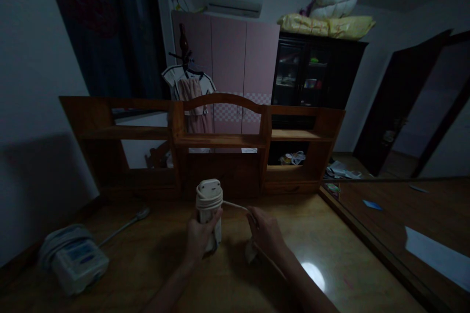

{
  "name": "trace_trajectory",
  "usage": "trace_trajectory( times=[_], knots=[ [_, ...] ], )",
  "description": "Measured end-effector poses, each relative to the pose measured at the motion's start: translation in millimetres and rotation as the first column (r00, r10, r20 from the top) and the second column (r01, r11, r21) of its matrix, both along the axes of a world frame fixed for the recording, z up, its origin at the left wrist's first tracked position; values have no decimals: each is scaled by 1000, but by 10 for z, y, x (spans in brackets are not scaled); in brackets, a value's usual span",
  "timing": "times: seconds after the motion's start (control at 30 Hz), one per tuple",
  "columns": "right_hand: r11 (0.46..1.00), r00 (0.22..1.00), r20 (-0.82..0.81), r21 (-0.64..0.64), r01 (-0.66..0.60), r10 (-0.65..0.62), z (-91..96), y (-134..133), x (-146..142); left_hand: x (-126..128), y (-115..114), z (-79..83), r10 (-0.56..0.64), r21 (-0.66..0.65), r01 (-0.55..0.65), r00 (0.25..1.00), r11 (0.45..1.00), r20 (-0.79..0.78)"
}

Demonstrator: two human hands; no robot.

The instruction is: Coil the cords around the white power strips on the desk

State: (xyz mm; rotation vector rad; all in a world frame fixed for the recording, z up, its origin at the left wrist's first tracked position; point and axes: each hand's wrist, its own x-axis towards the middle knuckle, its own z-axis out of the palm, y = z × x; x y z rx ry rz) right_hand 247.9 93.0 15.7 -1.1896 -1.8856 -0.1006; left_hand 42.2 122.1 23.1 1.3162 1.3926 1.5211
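My left hand [200, 234] is closed around a white power strip [211, 220], held upright over the wooden tabletop. Several turns of its white cord [210, 200] wrap the strip's upper end. From there the cord runs to my right hand [266, 230], whose fingers pinch it. The cord's loose length [273, 264] trails below along my right forearm. A pale, blurred piece [251, 252], perhaps the plug, shows just under the right hand. Off to the left lies a second white power strip [79, 257] with its cord coiled around it, its plug [143, 213] stretched out on the tabletop.
A wooden shelf unit [220, 142] rises along the desk's back edge. At right is a lower wooden surface [389, 215] with a white sheet [436, 257] and a blue card [372, 204]. Beyond stand a pink wardrobe [227, 54] and a dark cabinet [319, 68].
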Motion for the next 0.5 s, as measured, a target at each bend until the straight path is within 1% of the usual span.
trace_trajectory(
  times=[0.1,0.17,0.2,0.27,0.37,0.43,0.5],
  knots=[
    [997,990,138,71,-20,10,6,-22,-19,-32,9,-29,-14,-49,15,1000,999,18],
    [990,968,249,132,-57,22,16,-42,-35,-44,5,-38,-36,-100,39,999,994,30],
    [985,955,297,158,-73,23,25,-55,-43,-44,1,-41,-68,-130,73,997,989,45],
    [977,932,362,190,-97,22,47,-85,-55,-29,-13,-51,-169,-179,185,981,966,100],
    [975,919,394,202,-95,8,83,-129,-45,27,-37,-85,-339,-180,364,928,914,156],
    [978,915,403,183,-100,18,99,-153,-18,70,-50,-120,-393,-156,412,909,898,141],
    [979,913,404,163,-126,50,110,-176,12,103,-59,-157,-414,-122,424,905,897,102]
  ],
)
